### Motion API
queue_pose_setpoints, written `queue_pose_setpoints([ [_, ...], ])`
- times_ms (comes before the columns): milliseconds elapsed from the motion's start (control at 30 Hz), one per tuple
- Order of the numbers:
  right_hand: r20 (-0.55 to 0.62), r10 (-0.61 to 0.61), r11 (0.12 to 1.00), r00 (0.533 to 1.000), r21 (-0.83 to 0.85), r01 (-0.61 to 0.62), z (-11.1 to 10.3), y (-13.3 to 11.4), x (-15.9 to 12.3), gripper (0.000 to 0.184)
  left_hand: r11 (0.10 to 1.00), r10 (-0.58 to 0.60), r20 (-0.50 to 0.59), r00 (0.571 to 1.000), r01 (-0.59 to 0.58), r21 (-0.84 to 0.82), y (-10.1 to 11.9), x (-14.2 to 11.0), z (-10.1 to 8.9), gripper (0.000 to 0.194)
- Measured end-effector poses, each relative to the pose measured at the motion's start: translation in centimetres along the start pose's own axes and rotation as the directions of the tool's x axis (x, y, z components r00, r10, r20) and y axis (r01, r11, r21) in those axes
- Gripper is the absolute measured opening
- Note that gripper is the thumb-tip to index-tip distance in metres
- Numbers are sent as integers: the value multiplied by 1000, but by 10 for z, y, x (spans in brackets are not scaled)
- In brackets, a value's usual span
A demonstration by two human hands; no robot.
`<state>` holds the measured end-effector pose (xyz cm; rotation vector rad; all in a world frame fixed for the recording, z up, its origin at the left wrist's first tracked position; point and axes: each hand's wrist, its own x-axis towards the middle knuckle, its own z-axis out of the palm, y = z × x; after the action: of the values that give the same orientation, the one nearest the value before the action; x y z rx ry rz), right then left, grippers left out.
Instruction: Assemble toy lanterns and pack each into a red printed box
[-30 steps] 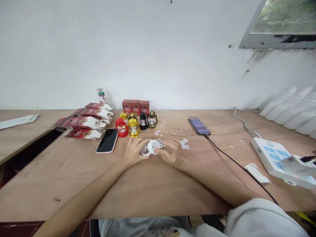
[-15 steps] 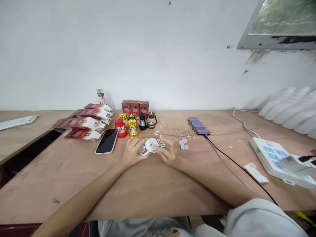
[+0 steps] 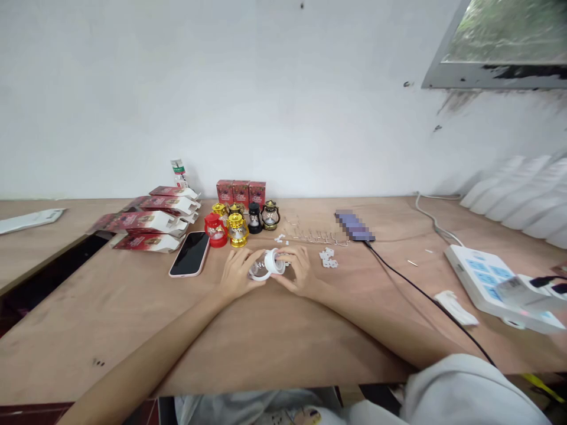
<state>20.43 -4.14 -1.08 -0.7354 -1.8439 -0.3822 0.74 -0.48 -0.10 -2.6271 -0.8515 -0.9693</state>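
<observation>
Both hands, left hand [image 3: 239, 274] and right hand [image 3: 297, 273], have closed in since a second ago, now pinching the small white lantern [image 3: 266, 265] together mid-tabletop [image 3: 274, 342], its clear globe's contents too small to tell.

Small packing/assembly workshop: plywood bench [image 3: 274, 348] w/ mini lanterns [image 3: 238, 229], flat red cartons [image 3: 146, 221], power strip [image 3: 491, 277].

Phone [image 3: 190, 254]; toy lanterns [image 3: 238, 219]; red boxes [image 3: 150, 222]
</observation>
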Motion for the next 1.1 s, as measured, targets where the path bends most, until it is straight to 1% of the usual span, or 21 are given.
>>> queue_pose_setpoints([
  [100, 42, 36, 999, 998, 32, -38, 0, 1, -2, 23, 999, 21, 22, 1000, -21, 24, -3, 0, 0, 49],
  [200, 113, 75, 996, 991, 38, -80, 2, 4, -5, 23, 997, 49, 9, 999, -49, 57, -7, -2, 2, 49],
  [267, 134, 89, 995, 987, 33, -95, 4, 7, -7, 23, 995, 34, -6, 999, -33, 97, -9, -4, 6, 48],
  [367, 115, 75, 996, 991, 34, -79, 7, 10, -10, 23, 989, -6, -18, 1000, 9, 150, -13, -7, 13, 48],
  [467, 130, 62, 998, 990, 17, -65, 10, 12, -12, 23, 987, -15, 9, 1000, 13, 160, -15, -8, 15, 48],
  [633, 151, 71, 997, 986, -18, -69, 10, 13, -12, 24, 989, -11, 18, 1000, 8, 148, -13, -6, 10, 47],
  [733, 132, 56, 998, 990, 20, -59, 6, 10, -10, 23, 993, -34, 52, 998, 28, 111, -8, -3, 5, 46],
  [833, 80, 66, 995, 995, 70, -71, 2, 9, -9, 20, 999, -18, 58, 998, 16, 42, -2, 1, 0, 46],
  [900, 43, 135, 990, 990, 24, -136, 0, 16, -7, 15, 1000, -25, 31, 999, 25, -4, 0, 2, -3, 47],
  [967, 44, 227, 971, 973, -93, -222, 0, 30, -2, 12, 997, -57, 5, 998, 58, -42, 0, 3, -4, 47],
  [1033, 111, 308, 933, 945, -229, -278, 2, 51, 5, 11, 992, -94, -7, 996, 93, -79, -1, 3, -4, 48],
  [1100, 243, 373, 901, 895, -326, -287, 5, 73, 11, 9, 987, -126, -11, 992, 124, -107, -2, 3, -4, 49],
])
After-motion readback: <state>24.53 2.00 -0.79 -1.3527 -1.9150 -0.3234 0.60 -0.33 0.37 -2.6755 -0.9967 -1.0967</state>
